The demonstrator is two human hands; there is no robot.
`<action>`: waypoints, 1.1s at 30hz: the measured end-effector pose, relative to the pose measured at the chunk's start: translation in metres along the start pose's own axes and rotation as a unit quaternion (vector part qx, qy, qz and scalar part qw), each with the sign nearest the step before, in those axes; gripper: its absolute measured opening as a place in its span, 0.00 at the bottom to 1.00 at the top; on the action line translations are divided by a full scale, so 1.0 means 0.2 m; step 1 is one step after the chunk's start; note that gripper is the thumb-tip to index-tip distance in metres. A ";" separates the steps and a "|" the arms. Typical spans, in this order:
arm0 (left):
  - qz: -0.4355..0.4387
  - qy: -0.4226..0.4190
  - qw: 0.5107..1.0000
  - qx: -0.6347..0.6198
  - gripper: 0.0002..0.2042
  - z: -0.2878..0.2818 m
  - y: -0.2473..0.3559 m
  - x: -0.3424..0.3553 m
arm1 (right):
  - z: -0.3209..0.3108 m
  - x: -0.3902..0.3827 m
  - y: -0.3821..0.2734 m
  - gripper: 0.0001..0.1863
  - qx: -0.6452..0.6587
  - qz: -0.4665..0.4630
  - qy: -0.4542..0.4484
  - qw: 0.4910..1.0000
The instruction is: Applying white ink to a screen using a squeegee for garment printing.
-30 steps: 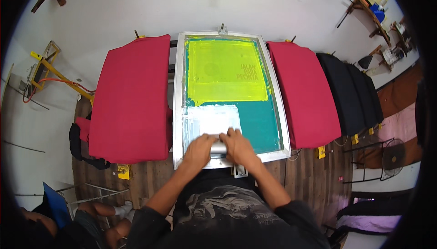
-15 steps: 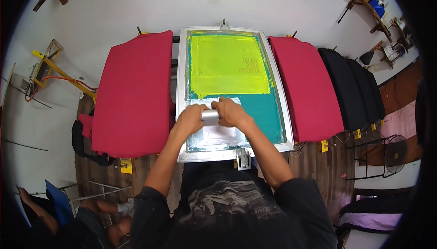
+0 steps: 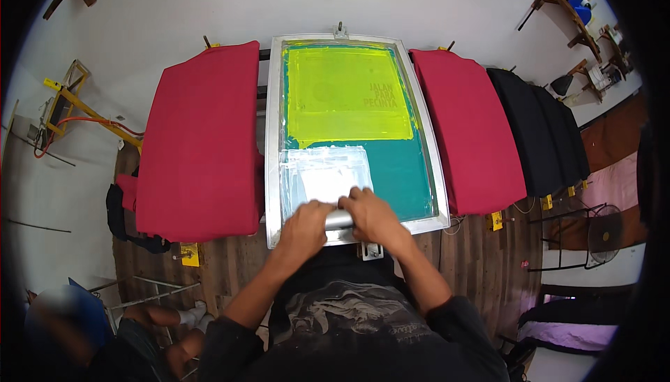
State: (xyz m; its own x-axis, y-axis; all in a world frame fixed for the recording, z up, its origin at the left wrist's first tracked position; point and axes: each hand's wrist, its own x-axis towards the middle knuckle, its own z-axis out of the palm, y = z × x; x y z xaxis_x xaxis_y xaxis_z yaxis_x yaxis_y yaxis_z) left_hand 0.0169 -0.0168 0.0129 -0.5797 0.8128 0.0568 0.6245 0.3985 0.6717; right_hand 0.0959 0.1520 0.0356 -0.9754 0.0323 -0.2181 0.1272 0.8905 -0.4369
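Observation:
A metal-framed printing screen (image 3: pixel 440 197) lies in front of me. Its mesh is teal (image 3: pixel 401 179), with a bright yellow-green block (image 3: pixel 335 82) over the far part. On the near left of the mesh sits a smeared patch of white ink (image 3: pixel 336 178). Both my hands are closed around a silver-handled squeegee (image 3: pixel 339 219) at the near edge of the screen. My left hand (image 3: pixel 304 228) grips its left end, and my right hand (image 3: pixel 375 223) its right end. The squeegee's blade is hidden beneath the hands.
Red cloth-covered boards (image 3: pixel 199 144) (image 3: pixel 471 137) flank the screen, with black ones (image 3: pixel 523 130) further right. A metal clamp (image 3: pixel 370 251) holds the near frame edge. A seated person (image 3: pixel 150 322) is at lower left. A fan (image 3: pixel 604 235) stands at right.
Both hands have drawn the squeegee toward me, from the middle of the white ink patch to the frame's near edge. More of the white patch now shows.

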 end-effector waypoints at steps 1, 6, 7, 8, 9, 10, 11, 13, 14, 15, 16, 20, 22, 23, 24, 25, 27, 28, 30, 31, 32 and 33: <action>-0.040 -0.048 0.998 0.018 0.17 -0.04 0.00 0.10 | -0.03 0.06 0.03 0.26 -0.018 -0.004 0.023 1.000; -0.029 -0.061 0.998 0.011 0.14 -0.10 -0.20 0.49 | -0.11 0.41 0.20 0.17 0.005 0.008 0.043 0.999; -0.032 -0.069 0.997 0.004 0.14 -0.08 -0.24 0.51 | -0.09 0.42 0.21 0.17 -0.001 0.010 0.046 0.999; -0.020 -0.075 0.997 0.004 0.14 -0.07 -0.26 0.52 | -0.06 0.44 0.22 0.18 -0.006 0.010 0.046 0.999; -0.006 -0.081 0.997 0.005 0.14 -0.07 -0.25 0.50 | -0.03 0.42 0.23 0.19 -0.021 -0.003 0.044 0.999; -0.012 -0.072 0.997 -0.005 0.17 -0.05 -0.23 0.46 | -0.01 0.38 0.24 0.21 -0.026 0.001 0.048 0.998; -0.027 -0.052 0.998 -0.003 0.18 -0.01 -0.23 0.39 | 0.02 0.34 0.20 0.22 -0.028 0.001 0.051 0.998; -0.008 -0.023 1.000 0.012 0.18 0.03 -0.19 0.21 | 0.08 0.22 0.13 0.25 -0.020 -0.001 0.051 0.999; -0.011 -0.014 1.000 0.010 0.18 0.03 -0.14 0.13 | 0.08 0.14 0.08 0.26 -0.003 0.009 0.041 0.999; -0.016 -0.011 1.000 0.008 0.18 0.05 -0.13 0.05 | 0.09 0.08 0.02 0.27 -0.002 0.011 0.035 0.999; -0.001 0.005 1.000 -0.006 0.18 0.06 -0.11 -0.02 | 0.12 0.03 -0.01 0.28 0.003 0.007 0.028 1.000; -0.045 -0.042 0.998 -0.004 0.21 0.02 -0.02 -0.11 | 0.10 -0.06 -0.05 0.28 0.017 0.008 -0.008 1.000; -0.045 -0.051 0.998 -0.004 0.20 -0.01 -0.03 -0.06 | 0.04 -0.01 -0.04 0.27 0.016 0.002 -0.019 1.000; -0.029 -0.023 0.999 -0.006 0.20 -0.03 -0.05 -0.03 | 0.00 0.04 -0.04 0.27 0.009 -0.002 -0.024 1.000; -0.066 -0.043 0.997 -0.008 0.20 -0.10 -0.02 0.05 | -0.02 0.10 -0.02 0.26 -0.007 -0.004 -0.012 1.000; -0.058 -0.062 0.996 0.024 0.17 -0.09 -0.09 0.13 | -0.04 0.18 -0.01 0.25 -0.023 0.008 -0.009 1.000; -0.052 -0.049 0.997 0.024 0.17 -0.15 -0.14 0.27 | -0.08 0.31 0.04 0.21 -0.036 -0.008 0.018 0.999; -0.052 -0.055 0.997 0.016 0.16 -0.17 -0.16 0.32 | -0.09 0.35 0.06 0.21 -0.027 0.001 0.019 0.999; -0.045 -0.047 0.998 0.014 0.16 -0.13 -0.23 0.36 | -0.08 0.41 0.08 0.20 -0.029 0.017 0.002 0.999; -0.033 -0.034 0.999 0.017 0.16 -0.10 -0.25 0.35 | -0.05 0.40 0.09 0.21 -0.030 0.012 0.017 0.999; -0.031 -0.022 0.999 0.018 0.17 -0.08 -0.24 0.30 | 0.01 0.38 0.10 0.22 -0.028 0.009 0.029 0.999; -0.024 -0.006 0.999 0.026 0.19 -0.03 -0.24 0.24 | 0.06 0.34 0.10 0.25 -0.022 0.011 0.033 0.999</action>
State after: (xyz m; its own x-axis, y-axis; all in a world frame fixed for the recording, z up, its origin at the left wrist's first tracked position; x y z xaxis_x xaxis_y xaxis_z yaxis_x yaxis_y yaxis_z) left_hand -0.0440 0.0005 -0.0126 -0.6032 0.7974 0.0164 0.6230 0.4583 0.6339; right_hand 0.0350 0.1658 0.0015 -0.9824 0.0799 -0.1687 0.1415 0.9084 -0.3934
